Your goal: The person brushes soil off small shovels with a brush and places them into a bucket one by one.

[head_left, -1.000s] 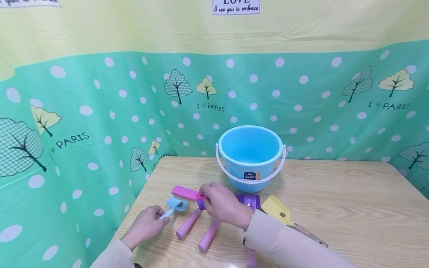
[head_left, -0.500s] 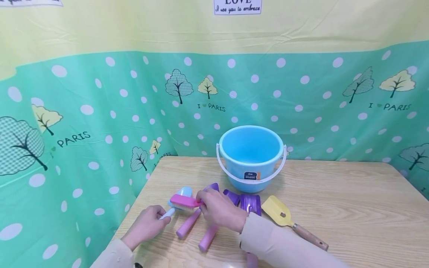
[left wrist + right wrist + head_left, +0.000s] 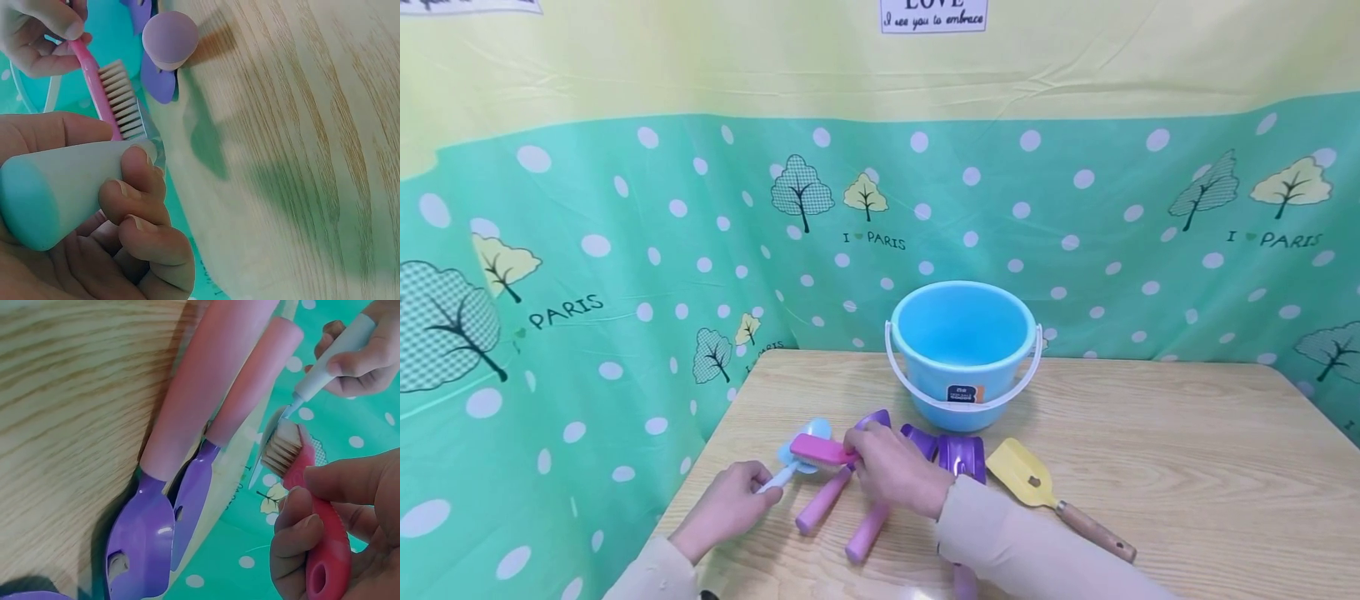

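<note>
My left hand [image 3: 724, 507] grips the pale handle of a light blue toy shovel [image 3: 814, 431] at the table's left side. Pinched by its pink handle in my right hand [image 3: 898, 468] is a scrubbing brush [image 3: 817, 449], bristles down. In the right wrist view the bristles [image 3: 282, 450] lie against the shovel's blade. Fingers of the left hand wrap the handle [image 3: 81, 181] in the left wrist view. Below the right hand, purple shovels with pink handles [image 3: 823, 502] lie on the wood; the right forearm partly covers one.
A light blue bucket [image 3: 964, 375] with a white bail stands at the back of the wooden table [image 3: 1187, 467]. To the right lies a yellow shovel [image 3: 1021, 472] with a wooden handle. A dotted green curtain [image 3: 625, 333] hangs behind and to the left.
The right hand has brought the brush down onto the blue shovel, then shifted it slightly right. The shovel's blade has turned a little; the left hand has stayed about where it was.
</note>
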A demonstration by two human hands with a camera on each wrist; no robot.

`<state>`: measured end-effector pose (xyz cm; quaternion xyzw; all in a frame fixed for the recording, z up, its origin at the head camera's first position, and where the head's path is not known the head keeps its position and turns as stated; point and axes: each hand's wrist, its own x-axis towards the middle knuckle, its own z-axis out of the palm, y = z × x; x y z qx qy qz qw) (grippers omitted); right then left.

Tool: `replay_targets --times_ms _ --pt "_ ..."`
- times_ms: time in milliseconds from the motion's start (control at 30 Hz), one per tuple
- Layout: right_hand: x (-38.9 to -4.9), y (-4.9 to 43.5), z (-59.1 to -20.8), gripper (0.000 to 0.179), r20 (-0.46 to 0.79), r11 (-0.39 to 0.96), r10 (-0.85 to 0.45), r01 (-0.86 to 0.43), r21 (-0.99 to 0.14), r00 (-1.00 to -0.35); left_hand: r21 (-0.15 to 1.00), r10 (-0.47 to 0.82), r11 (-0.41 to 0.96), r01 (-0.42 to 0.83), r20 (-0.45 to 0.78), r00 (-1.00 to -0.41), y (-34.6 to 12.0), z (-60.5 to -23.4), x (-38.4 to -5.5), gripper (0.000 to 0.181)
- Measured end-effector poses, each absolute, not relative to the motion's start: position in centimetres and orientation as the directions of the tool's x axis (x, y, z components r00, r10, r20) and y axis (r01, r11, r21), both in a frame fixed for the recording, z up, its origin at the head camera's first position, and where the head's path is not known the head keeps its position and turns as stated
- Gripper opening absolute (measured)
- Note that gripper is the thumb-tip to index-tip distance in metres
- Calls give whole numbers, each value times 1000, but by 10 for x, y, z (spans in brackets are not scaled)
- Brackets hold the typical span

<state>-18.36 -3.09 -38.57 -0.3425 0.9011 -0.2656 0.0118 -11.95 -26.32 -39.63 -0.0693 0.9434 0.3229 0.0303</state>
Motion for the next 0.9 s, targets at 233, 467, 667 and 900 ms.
replay_targets --times_ms 233,467,667,900 --pt "-189 -31 -387 28 134 659 -594 -575 -485 -793 603 -110 783 -152 -106 -988 -262 -397 -119 11" --pt "-195 -30 -389 28 147 676 -587 -582 -453 -796 607 -106 783 -140 -92 -990 -262 -397 -117 12" --pt "-200 -29 -391 28 142 687 -576 -571 -450 -805 609 -102 781 -138 -93 -990 -262 -398 -116 11" --pt "-204 -28 -392 34 164 692 -557 -564 -451 -814 602 -111 785 -147 -96 -989 -263 -399 -117 11"
